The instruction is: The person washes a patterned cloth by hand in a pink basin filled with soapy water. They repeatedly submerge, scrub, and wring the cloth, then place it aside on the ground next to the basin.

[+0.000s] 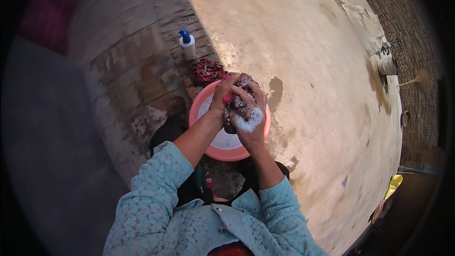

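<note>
Between my two hands is a bunched, wet patterned cloth [241, 109], dark and pale with bits of red and pink. My left hand [222, 96] is closed on its left side. My right hand [251, 109] grips it from the right, with white suds on the back of the hand. Both hands are above a pink plastic basin [227, 154] that holds whitish, soapy water. Part of the cloth hangs down over the water. The fingertips are partly hidden by the folds.
A crumpled dark red and black cloth [206, 72] lies on the ground just beyond the basin. Behind it stands a white pump bottle [188, 50] with a blue top. Brick paving [137, 73] is at left, sunlit concrete [327, 104] at right. A pale bucket [386, 64] stands far right.
</note>
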The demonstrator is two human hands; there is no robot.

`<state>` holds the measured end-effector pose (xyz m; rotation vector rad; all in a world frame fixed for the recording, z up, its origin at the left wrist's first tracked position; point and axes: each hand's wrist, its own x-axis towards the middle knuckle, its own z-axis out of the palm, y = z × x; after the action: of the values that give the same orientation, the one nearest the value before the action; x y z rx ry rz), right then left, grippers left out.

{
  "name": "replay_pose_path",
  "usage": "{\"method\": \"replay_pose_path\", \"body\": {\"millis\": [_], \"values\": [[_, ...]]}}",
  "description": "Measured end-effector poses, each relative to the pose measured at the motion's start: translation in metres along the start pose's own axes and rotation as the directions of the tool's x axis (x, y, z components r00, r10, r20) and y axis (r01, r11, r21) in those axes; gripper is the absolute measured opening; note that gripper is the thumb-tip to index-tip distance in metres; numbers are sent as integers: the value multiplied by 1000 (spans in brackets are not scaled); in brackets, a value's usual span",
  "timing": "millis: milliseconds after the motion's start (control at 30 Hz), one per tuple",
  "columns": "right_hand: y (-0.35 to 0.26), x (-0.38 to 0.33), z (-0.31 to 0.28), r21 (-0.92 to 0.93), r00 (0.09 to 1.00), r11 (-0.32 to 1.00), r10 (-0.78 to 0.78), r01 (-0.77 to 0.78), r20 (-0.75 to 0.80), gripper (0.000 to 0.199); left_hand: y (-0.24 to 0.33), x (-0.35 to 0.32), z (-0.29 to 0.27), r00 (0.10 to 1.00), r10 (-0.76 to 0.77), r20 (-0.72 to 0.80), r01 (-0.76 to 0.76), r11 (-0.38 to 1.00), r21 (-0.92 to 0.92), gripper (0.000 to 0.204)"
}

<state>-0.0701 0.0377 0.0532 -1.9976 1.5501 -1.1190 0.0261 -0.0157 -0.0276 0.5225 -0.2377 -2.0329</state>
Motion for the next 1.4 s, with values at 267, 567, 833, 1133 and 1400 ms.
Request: {"method": "replay_pose_path", "body": {"millis": [267, 567, 833, 1133, 1400], "values": [[32, 5, 5, 342, 929, 937, 188, -72, -319, 16, -3, -15, 39, 998, -23, -53, 27, 997, 67, 18], [46, 6, -18, 891, 699, -326, 555, -315, 451, 39, 33, -19, 63, 967, 112, 228, -167, 957, 236, 21], [67, 18, -48, 997, 931, 40, 357, 61, -72, 45, 24, -18, 59, 992, -28, 125, 33, 999, -39, 42], [-11, -19, 9, 61, 900, 898, -435, 436, -35, 31, 19, 4, 21, 982, -180, -53, 185, 975, 125, 16], [47, 17, -19, 792, 860, 601, 454, -103, -233, 28, -4, -35, 73, 987, 142, -79, -137, 988, 65, 25]]}}
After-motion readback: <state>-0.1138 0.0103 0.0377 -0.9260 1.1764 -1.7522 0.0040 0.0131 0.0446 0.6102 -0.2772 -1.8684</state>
